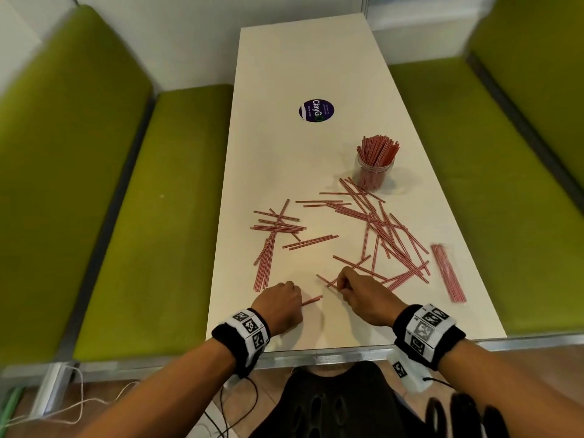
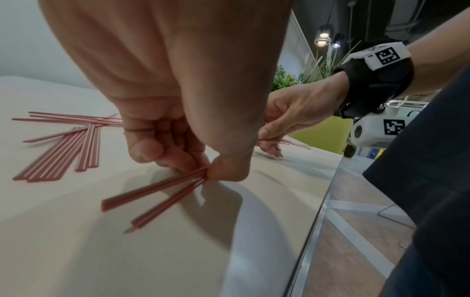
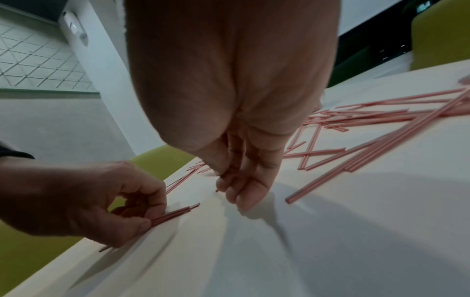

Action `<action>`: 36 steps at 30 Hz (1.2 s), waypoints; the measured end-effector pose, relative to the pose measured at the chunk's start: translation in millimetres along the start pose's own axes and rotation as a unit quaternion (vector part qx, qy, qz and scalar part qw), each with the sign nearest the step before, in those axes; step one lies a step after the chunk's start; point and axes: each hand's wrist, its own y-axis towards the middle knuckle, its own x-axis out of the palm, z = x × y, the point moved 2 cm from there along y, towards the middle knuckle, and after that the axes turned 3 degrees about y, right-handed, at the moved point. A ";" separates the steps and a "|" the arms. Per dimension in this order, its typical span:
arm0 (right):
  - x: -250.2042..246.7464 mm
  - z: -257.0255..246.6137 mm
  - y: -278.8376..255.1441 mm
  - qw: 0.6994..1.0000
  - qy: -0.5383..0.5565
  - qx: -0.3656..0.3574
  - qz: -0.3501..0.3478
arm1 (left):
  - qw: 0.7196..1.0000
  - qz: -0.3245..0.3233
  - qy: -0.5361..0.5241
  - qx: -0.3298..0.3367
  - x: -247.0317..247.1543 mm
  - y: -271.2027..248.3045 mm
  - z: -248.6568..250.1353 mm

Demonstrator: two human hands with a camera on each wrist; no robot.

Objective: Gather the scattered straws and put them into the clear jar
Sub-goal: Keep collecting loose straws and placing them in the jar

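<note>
Left hand (image 2: pixel 178 140) pinching three red-and-white straws (image 2: pixel 157 193), right hand (image 1: pixel 363 298) beside it pinching straws, count unclear, one clear jar (image 1: pixel 376 172) beyond, on the surface (image 1: pixel 309 74)

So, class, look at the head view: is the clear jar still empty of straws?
No. The clear jar already holds a dense upright bundle of red straws sticking out above its rim.

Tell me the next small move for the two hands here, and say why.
Probably pass the straws pinched in the right hand across into the left hand, which already pinches a few straws. The hands are close together, many loose straws remain on the table, and the clear jar stands farther off.
</note>
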 end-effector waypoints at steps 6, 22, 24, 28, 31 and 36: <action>-0.1 2.2 9.7 0.989 0.147 0.029 0.015 | 1.000 -0.005 0.021 -0.004 -1.7 -1.9 6.8; 9.1 -50.1 60.0 0.933 0.357 0.042 0.033 | 0.880 0.172 -0.409 -0.172 -47.4 15.4 -4.2; 8.3 -51.7 67.4 0.949 0.308 0.042 0.050 | 0.871 0.176 -0.425 -0.174 -46.0 16.1 -5.3; -5.1 -59.7 79.8 0.963 0.252 0.035 0.086 | 0.855 0.197 -0.451 -0.166 -47.4 14.9 -17.5; -25.9 -73.7 96.1 0.970 0.219 0.007 0.101 | 0.874 0.221 -0.379 -0.208 -44.3 17.7 -42.7; -41.2 -96.7 146.3 0.993 0.015 -0.084 0.079 | 0.929 0.169 -0.227 -0.238 -33.8 28.4 -68.3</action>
